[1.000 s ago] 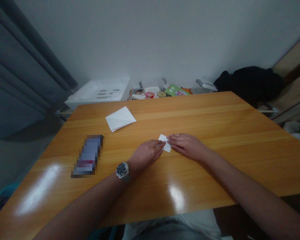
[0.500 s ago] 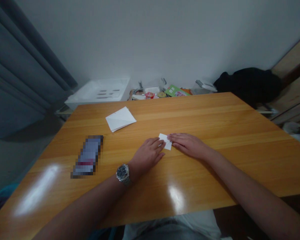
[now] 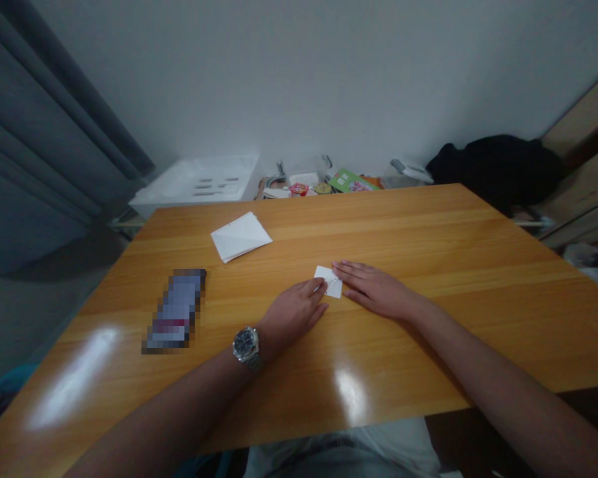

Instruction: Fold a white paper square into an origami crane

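Note:
A small squarish piece of white paper (image 3: 335, 288), seemingly folded, lies flat on the wooden table (image 3: 428, 232). From the left, my left hand (image 3: 295, 307) reaches over it with the fingertips on its left part; the thumb is apart from the fingers. A metal wristwatch (image 3: 245, 344) is on that wrist. My right hand (image 3: 373, 287) lies flat on the other side, fingers stretched out, with its fingertips touching the paper's upper right edge. Neither hand grips the paper; both press it from above.
A stack of white paper sheets (image 3: 242, 237) lies farther back on the left. A blurred-out phone (image 3: 175, 311) is on the table's left side. Beyond the far edge are a white tray (image 3: 199, 180), a green packet (image 3: 351, 180) and a black cloth item (image 3: 498, 169).
My left fingers have drawn slightly down on the paper. My right fingers have spread a little and shifted slightly up, and more of the paper shows.

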The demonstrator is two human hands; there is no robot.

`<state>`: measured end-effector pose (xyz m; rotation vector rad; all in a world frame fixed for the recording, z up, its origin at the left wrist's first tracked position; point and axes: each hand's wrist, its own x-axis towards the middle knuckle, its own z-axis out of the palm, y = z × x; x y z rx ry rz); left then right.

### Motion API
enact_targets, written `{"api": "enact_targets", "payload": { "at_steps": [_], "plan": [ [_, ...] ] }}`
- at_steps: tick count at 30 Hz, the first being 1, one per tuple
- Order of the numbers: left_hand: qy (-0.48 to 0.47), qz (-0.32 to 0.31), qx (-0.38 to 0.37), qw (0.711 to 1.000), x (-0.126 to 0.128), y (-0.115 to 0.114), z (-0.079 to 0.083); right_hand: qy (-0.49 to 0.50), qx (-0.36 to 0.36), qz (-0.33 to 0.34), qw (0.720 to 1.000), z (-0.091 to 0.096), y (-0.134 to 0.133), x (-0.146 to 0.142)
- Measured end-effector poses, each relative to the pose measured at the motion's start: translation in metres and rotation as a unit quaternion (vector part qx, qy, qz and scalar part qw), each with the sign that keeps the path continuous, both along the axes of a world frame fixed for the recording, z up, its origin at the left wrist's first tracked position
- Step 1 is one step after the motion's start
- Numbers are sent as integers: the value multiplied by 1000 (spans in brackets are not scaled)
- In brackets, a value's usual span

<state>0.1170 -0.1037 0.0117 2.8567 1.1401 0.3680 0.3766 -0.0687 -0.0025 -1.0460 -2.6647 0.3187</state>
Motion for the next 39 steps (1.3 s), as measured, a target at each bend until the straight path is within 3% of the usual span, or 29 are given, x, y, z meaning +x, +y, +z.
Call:
{"api": "enact_targets", "payload": {
  "at_steps": [14,21,26,32,39],
  "plan": [
    [14,14,17,1000,4,1,-4,19,0,-51,998,5,-1,3],
    [15,14,16,1000,5,1,-8,-9,-14,12,1000,9,-8,-6],
    [13,10,20,1000,4,1,-7,-15,-28,13,999,4,-10,-5],
    [29,-51,45,997,3,-1,-1,4,-22,25,999,1,-8,-4],
    [32,-29,48,998,6,-4,-6,-15,-12,2,1000,-1,-2,-1]
  ]
}}
